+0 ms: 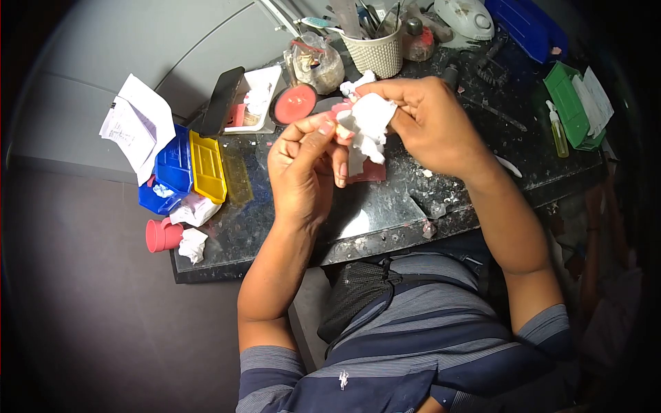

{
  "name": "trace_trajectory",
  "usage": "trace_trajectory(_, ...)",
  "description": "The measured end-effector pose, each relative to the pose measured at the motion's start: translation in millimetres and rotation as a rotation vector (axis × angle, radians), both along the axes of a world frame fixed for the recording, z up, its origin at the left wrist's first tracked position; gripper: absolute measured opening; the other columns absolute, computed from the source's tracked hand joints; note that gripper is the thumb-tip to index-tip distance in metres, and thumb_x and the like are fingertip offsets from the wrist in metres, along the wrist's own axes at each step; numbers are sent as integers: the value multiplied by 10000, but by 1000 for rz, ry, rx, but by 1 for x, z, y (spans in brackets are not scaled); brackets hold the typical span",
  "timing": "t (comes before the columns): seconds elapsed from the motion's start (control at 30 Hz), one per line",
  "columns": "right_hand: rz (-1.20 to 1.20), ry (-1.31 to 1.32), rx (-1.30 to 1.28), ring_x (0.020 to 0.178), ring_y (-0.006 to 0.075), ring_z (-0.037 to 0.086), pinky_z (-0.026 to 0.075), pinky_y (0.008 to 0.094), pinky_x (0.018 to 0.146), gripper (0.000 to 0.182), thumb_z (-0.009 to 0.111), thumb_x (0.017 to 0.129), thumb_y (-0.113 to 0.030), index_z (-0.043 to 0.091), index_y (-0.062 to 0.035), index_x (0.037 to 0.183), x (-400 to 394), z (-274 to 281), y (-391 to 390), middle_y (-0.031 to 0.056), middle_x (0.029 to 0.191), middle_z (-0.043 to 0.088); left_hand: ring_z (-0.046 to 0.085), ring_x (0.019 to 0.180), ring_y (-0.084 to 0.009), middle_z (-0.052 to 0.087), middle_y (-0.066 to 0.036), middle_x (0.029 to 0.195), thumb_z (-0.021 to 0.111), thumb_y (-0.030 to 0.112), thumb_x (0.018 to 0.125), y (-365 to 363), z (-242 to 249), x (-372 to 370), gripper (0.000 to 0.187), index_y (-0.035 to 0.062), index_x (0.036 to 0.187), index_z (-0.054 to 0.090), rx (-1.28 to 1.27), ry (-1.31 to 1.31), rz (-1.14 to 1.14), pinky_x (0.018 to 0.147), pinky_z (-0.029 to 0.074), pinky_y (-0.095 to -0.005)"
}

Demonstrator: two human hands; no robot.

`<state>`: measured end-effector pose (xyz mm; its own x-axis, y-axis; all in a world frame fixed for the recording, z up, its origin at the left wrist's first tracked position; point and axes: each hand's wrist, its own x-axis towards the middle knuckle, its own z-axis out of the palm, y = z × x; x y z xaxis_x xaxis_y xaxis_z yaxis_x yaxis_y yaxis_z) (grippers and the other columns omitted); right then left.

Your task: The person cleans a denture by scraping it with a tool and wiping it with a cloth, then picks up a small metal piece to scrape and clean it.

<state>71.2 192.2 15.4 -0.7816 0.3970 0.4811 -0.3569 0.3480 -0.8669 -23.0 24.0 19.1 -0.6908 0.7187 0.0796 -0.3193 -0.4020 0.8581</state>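
Note:
Above the dark speckled worktop (441,206), my left hand (303,162) pinches a small pink piece (341,108) between thumb and fingertips. My right hand (427,120) is closed on a crumpled white tissue (372,115), its thumb and index finger at the tissue's right and top edges. The tissue touches or nearly touches the pink piece, and part of it hangs down between the hands. Below them lies a flat pink sheet (370,172), partly covered by the tissue. My fingers hide much of the pink piece, so its full shape cannot be made out.
Behind stand a round pink-filled container (295,104), a white tray (270,124) and a woven cup of tools (374,55). At left are blue (173,162) and yellow (207,165) bins and a pink mug (162,235). A green bin (570,103) and small bottle (558,134) stand right.

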Motion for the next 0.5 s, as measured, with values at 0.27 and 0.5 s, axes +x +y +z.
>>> trace_trajectory(0.27, 167, -88, -216, 812, 78, 659, 527, 246, 702, 198, 525, 872, 108, 690, 82, 976, 7, 16, 5, 95, 855, 725, 510, 490, -92, 647, -96, 878, 568, 149, 971, -7, 9, 0, 177, -15, 1015, 619, -37, -106, -6, 392, 400, -199)
trace_trajectory(0.5, 129, -326, 56, 776, 135, 688, 547, 279, 706, 211, 526, 827, 139, 686, 84, 954, 14, 18, 10, 135, 841, 724, 525, 489, -100, 680, -138, 899, 593, 123, 953, -10, 13, 0, 181, -39, 1017, 641, -60, -39, 67, 406, 397, -200)
